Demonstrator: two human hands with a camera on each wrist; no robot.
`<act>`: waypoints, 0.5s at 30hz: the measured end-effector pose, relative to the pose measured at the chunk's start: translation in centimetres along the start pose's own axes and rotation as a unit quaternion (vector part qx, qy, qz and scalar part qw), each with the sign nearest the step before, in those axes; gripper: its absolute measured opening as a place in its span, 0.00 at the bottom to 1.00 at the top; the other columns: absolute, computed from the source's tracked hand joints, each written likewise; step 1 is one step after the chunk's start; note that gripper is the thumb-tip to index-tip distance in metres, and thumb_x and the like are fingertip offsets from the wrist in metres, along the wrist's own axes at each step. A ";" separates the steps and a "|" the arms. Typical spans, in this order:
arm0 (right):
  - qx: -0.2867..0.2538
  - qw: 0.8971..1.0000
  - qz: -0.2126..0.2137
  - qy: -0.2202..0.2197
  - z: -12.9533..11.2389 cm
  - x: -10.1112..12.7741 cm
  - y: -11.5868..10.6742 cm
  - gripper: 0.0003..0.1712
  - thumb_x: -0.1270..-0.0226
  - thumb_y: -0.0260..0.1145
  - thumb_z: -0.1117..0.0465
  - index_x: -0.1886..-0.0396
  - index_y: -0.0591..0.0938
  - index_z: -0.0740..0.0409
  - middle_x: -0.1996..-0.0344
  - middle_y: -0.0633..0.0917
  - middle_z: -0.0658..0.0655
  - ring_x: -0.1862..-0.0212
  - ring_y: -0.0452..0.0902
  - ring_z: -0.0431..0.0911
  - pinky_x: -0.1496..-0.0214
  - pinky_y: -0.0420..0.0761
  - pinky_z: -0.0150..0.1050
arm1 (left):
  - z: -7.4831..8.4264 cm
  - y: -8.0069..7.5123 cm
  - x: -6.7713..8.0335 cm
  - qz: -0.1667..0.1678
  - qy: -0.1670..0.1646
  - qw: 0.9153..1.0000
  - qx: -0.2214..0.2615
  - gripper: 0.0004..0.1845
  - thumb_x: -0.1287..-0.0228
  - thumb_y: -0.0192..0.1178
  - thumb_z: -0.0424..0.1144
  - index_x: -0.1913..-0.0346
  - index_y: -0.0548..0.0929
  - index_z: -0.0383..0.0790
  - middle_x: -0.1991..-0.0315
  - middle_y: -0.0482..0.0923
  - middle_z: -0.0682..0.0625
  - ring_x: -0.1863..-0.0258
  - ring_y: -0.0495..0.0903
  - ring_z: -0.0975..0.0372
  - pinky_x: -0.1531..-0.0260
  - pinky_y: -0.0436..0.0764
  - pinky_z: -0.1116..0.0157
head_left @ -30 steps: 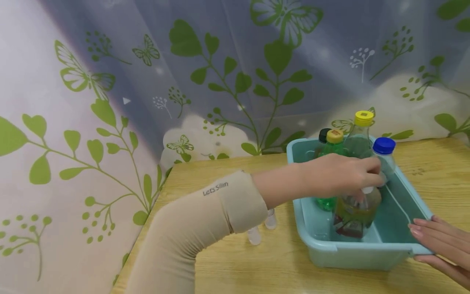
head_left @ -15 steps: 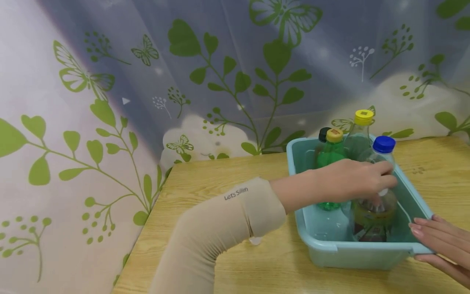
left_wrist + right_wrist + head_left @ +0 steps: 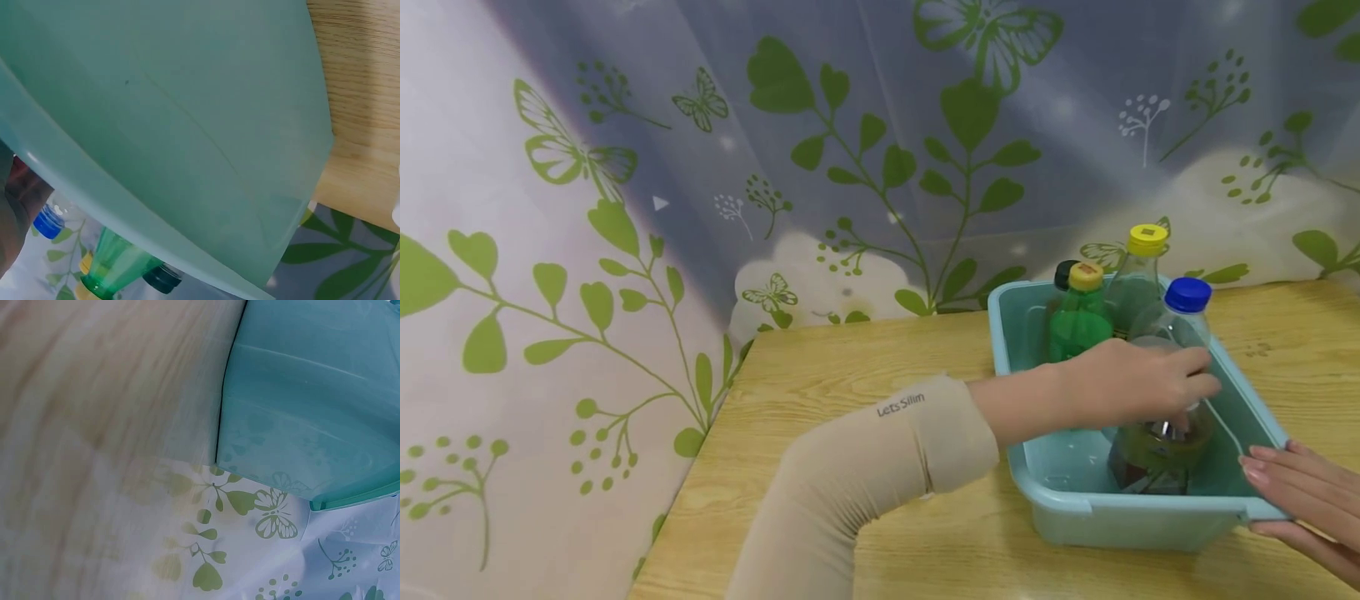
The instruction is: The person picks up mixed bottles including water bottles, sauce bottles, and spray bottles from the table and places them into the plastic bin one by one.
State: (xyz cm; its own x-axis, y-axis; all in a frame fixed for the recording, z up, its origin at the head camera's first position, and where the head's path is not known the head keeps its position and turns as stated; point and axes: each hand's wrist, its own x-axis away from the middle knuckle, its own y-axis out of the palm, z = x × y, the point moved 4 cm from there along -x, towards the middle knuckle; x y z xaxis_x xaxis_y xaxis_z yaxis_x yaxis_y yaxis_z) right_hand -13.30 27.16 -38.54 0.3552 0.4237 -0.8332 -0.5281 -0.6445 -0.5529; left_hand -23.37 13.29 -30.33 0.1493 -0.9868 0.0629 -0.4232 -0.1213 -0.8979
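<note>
In the head view my left hand (image 3: 1138, 383) reaches over a light-blue plastic bin (image 3: 1135, 504). Its curled fingers grip the top of a clear plastic bottle (image 3: 1150, 458) with a dark patterned label, inside the bin near its front wall; the fingers hide most of the bottle's top. Behind stand a blue-capped clear bottle (image 3: 1187, 300), a green bottle (image 3: 1078, 325) with a yellow-orange cap, a taller yellow-capped bottle (image 3: 1135, 279) and a black-capped bottle (image 3: 1063, 275). My right hand (image 3: 1307, 496) rests with straight fingers at the bin's front right corner.
The bin stands on a wood-grain table (image 3: 820, 358). A patterned curtain (image 3: 865, 150) hangs behind and to the left. The left wrist view shows the bin's outer wall (image 3: 187, 125) close up; the right wrist view shows another side wall (image 3: 300, 406).
My left hand has moved right and slightly toward the front, bringing the dark-labelled bottle with it inside the bin. The right hand has stayed at the corner.
</note>
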 end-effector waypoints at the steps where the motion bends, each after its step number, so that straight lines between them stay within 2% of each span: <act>1: 0.000 1.000 0.000 0.000 0.0 0.0 0.0 0.27 0.28 0.51 0.43 0.42 0.77 0.57 0.37 0.70 0.39 0.34 0.64 0.31 0.31 0.59 0.28 | 0.1 0.0 0.0 0.001 0.000 1.000 -0.008 0.20 0.29 0.46 0.55 0.41 0.73 0.50 0.47 0.71 0.58 0.66 0.73 0.72 0.68 0.72 0.80; 3: 0.003 1.000 -0.003 0.001 -0.1 0.1 0.0 0.27 0.28 0.50 0.43 0.41 0.76 0.55 0.37 0.70 0.39 0.34 0.63 0.31 0.31 0.59 0.28 | 0.3 0.1 0.0 -0.002 -0.003 1.000 -0.023 0.21 0.27 0.44 0.54 0.38 0.72 0.51 0.46 0.71 0.59 0.66 0.74 0.73 0.70 0.73 0.78; 5: 0.004 1.000 -0.005 -0.001 -0.1 0.1 0.0 0.27 0.28 0.50 0.44 0.40 0.76 0.55 0.37 0.69 0.39 0.34 0.63 0.31 0.31 0.58 0.28 | 0.4 0.3 0.0 -0.017 -0.009 0.999 -0.027 0.23 0.26 0.42 0.53 0.33 0.67 0.51 0.41 0.70 0.59 0.62 0.75 0.73 0.70 0.75 0.77; 7: 0.003 1.000 -0.005 -0.003 -0.1 0.1 0.0 0.27 0.28 0.50 0.44 0.40 0.76 0.56 0.37 0.69 0.39 0.34 0.63 0.31 0.31 0.58 0.29 | 0.3 0.4 0.0 -0.028 -0.015 0.999 -0.025 0.28 0.26 0.40 0.54 0.28 0.60 0.50 0.35 0.67 0.57 0.51 0.77 0.70 0.68 0.76 0.77; 9: -0.003 1.000 0.001 -0.009 0.0 0.1 0.0 0.28 0.28 0.51 0.44 0.42 0.78 0.59 0.37 0.70 0.41 0.34 0.63 0.32 0.31 0.59 0.29 | 0.2 0.5 0.1 -0.036 -0.018 0.999 -0.018 0.32 0.26 0.39 0.56 0.25 0.52 0.48 0.29 0.60 0.57 0.39 0.70 0.69 0.56 0.77 0.76; 12: -0.026 0.999 0.020 -0.018 0.0 0.0 0.1 0.28 0.29 0.53 0.46 0.46 0.80 0.65 0.39 0.72 0.44 0.35 0.66 0.34 0.31 0.60 0.29 | -0.1 0.5 0.4 -0.043 -0.024 0.999 -0.009 0.38 0.29 0.37 0.62 0.24 0.44 0.47 0.26 0.51 0.57 0.29 0.55 0.68 0.38 0.65 0.73; 15: -0.051 0.997 0.041 -0.027 0.0 -0.2 0.1 0.28 0.30 0.56 0.48 0.51 0.81 0.71 0.41 0.75 0.47 0.36 0.68 0.36 0.32 0.61 0.30 | -0.4 0.7 0.8 -0.054 -0.039 0.998 -0.004 0.41 0.31 0.33 0.66 0.24 0.39 0.48 0.24 0.43 0.55 0.27 0.47 0.67 0.30 0.52 0.67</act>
State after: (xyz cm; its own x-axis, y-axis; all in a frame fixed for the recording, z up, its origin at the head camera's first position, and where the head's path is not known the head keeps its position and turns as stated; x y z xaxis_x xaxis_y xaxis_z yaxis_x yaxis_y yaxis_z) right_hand -13.46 27.01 -38.43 0.2709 0.3984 -0.8763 -0.4711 -0.7390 -0.4816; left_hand -23.93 12.33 -30.68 0.2630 -0.9566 0.1259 -0.4081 -0.2285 -0.8839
